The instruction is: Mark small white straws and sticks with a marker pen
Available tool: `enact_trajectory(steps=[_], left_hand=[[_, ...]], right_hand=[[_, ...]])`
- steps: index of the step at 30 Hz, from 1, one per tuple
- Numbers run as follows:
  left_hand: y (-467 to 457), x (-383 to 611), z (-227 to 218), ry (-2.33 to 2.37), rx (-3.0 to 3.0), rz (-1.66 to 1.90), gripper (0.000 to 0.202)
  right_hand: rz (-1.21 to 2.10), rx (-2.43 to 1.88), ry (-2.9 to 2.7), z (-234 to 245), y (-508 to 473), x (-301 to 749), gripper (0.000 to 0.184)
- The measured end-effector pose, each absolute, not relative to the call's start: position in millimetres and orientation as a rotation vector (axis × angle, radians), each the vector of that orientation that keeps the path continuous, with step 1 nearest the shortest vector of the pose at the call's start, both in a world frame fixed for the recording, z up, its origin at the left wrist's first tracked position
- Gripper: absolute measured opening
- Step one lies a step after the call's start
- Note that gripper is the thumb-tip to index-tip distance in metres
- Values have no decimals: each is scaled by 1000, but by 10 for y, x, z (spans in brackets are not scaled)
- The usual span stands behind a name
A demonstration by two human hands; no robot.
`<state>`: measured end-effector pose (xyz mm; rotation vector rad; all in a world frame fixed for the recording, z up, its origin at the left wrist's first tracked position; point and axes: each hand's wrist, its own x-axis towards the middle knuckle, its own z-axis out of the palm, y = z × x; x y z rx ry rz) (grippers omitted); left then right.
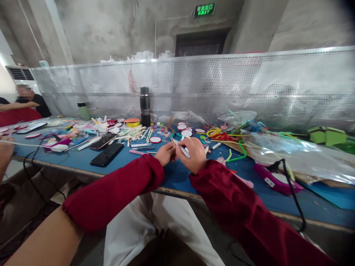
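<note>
My right hand [194, 152] is closed around a white marker [185, 151], held slanting with its front end near the left fingertips. My left hand [165, 153] is pinched shut just to the left, over the table's front part. Something small and pale seems to be between its fingers, but the fingers hide it. Both hands meet above the blue table [177, 176]. Close by, several red-rimmed white discs [155, 140] lie beyond the hands. White-barrelled markers [140, 145] and a pink stick [138, 152] rest left of my left hand.
Two phones [107, 155] lie to the left, before a pile of wooden sticks [133, 135]. A black bottle [145, 107] stands at the perforated metal screen [210, 85]. On the right are a purple glue gun [277, 178], plastic bags [294, 151] and bent pipe cleaners [241, 153]. Another person's hand [6, 147] shows far left.
</note>
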<state>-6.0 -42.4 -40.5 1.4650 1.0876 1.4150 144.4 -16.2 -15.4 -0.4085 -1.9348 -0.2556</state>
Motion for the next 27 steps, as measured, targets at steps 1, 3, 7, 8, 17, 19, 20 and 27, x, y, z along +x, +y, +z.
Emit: enact_trajectory(steps=[1, 3, 7, 8, 17, 19, 20, 27], left_hand=[[-427, -84, -400, 1091, 1468, 1423, 44], [-424, -138, -383, 1092, 1474, 1422, 46], [-404, -229, -348, 1101, 1484, 1428, 45], [-400, -240, -345, 1106, 1478, 1425, 44], [-419, -194, -376, 1117, 1423, 1282, 41], [-469, -186, -360, 1118, 1430, 1262, 40], [-504, -185, -351, 1112, 1433, 1260, 40], [-758, -227, -373, 1096, 1509, 1248, 40]], right_hand=[[-210, -426, -1935, -129, -163, 1416, 9], [-74, -477, -1922, -70, -157, 1351, 9], [281, -560, -1852, 12, -132, 1221, 11], [348, -567, -1833, 12, -127, 1200, 12], [485, -549, -1813, -172, -105, 1270, 6], [506, -548, -1804, -182, -111, 1293, 6], [513, -546, -1798, -181, -122, 1301, 7], [558, -488, -1852, -187, -225, 1289, 12]])
